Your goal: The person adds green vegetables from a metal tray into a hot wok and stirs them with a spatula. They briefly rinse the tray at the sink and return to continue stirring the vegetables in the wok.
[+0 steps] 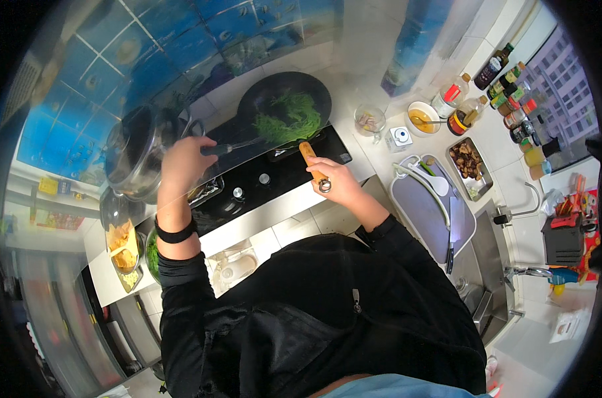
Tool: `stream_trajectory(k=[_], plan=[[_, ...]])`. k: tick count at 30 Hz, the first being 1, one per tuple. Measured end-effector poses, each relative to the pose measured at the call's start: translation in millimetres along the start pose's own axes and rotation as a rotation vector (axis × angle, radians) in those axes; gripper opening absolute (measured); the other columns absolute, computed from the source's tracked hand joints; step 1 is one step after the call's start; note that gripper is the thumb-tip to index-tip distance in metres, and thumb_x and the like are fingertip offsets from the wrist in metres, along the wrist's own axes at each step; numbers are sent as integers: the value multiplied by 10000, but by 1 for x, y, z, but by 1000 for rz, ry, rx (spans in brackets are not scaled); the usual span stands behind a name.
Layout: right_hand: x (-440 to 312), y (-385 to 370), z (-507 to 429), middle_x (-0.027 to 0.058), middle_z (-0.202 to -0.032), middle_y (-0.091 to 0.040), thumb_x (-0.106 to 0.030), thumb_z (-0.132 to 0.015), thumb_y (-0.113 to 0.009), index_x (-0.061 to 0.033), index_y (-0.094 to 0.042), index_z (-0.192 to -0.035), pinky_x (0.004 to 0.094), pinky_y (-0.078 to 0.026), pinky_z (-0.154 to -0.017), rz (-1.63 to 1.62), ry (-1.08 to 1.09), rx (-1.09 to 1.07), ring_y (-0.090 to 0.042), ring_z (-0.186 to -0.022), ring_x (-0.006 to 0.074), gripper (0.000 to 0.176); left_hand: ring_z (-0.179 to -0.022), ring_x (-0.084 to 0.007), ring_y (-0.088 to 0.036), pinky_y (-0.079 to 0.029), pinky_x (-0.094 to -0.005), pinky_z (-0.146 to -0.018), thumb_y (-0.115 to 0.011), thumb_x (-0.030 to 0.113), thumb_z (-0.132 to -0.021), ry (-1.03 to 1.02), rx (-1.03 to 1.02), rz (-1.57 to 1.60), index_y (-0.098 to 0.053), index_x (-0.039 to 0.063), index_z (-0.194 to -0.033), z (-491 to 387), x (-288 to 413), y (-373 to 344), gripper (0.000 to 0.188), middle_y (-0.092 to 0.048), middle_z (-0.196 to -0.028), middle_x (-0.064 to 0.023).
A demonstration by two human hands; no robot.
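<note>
A dark wok stands on the black glass hob with green leafy vegetables in it. My left hand grips the dark handle of a metal cooking utensil, whose far end reaches toward the greens at the wok's lower left. The tip of that utensil is hard to make out. My right hand is closed around the wok's wooden handle, near the metal ring at its end.
A large glass-lidded pot stands left of the wok. At right are a cutting board with a kitchen knife, a bowl of yellow liquid, a metal tray of brown chunks, several bottles and a sink.
</note>
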State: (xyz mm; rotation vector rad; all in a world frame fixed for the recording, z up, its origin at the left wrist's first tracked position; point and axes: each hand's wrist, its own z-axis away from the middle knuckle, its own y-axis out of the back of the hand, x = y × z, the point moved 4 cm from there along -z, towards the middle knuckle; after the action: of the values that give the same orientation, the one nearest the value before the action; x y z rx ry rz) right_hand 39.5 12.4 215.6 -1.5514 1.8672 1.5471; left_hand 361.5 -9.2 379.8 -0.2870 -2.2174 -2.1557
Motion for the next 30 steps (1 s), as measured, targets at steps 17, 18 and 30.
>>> stream_trajectory(k=[17, 18, 30], plan=[[-1, 0, 1, 102, -1291, -636, -82, -754, -747, -77, -653, -1084, 362, -559, -879, -1, -6, -10, -668, -1066, 306, 344, -1018, -325, -666, -538, -448, -829, -727, 156, -788, 69, 12, -230, -716, 172, -1073, -67, 1, -27, 286, -711, -1065, -101], [-1, 0, 2, 103, -1290, -636, -84, -753, -747, -78, -653, -1085, 363, -559, -877, 5, -12, -14, -668, -1065, 308, 345, -1023, -328, -665, -537, -451, -833, -711, 172, -810, 82, 0, -231, -717, 171, -1075, -72, 3, -36, 264, -710, -1075, -101], [3, -2, 2, 105, -1289, -638, -87, -746, -746, -84, -655, -1085, 363, -560, -876, 3, 0, -1, -669, -1058, 317, 350, -998, -364, -670, -531, -469, -867, -590, 283, -925, 130, -70, -456, -728, 132, -1109, -144, -4, -82, 275, -709, -1108, -127]])
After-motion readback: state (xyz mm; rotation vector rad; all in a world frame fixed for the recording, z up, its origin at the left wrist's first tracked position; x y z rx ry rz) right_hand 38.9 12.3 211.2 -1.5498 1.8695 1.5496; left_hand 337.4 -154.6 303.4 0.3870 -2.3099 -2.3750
